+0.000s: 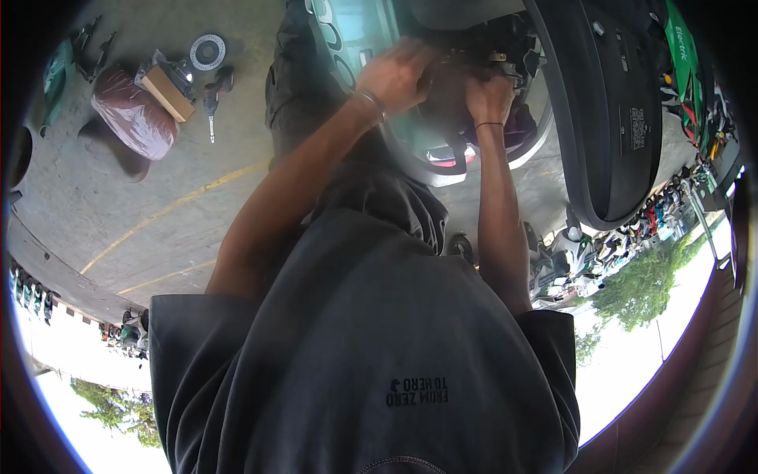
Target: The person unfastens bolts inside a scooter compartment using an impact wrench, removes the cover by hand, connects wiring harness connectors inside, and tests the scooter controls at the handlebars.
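Observation:
My left hand (397, 77) is over the dark open cavity of a pale green scooter body (359, 39), its fingers curled inward. A hazy patch blurs the fingertips and whatever they touch. My right hand (489, 100) is closed like a fist farther right inside the same cavity, close to some dark wiring and small fittings (499, 58). What it grips is hidden beneath the fingers. To the right, the black seat (604, 118) stands tipped up, with a printed code label (638, 129) on it.
On the concrete floor at left lie a plastic-wrapped reddish-brown part (136, 113), a cardboard box (167, 93), a round metal disc (208, 52) and a power driver (212, 99). Rows of parked scooters (572, 253) stand behind at right. Green panels (683, 63) are at the far right.

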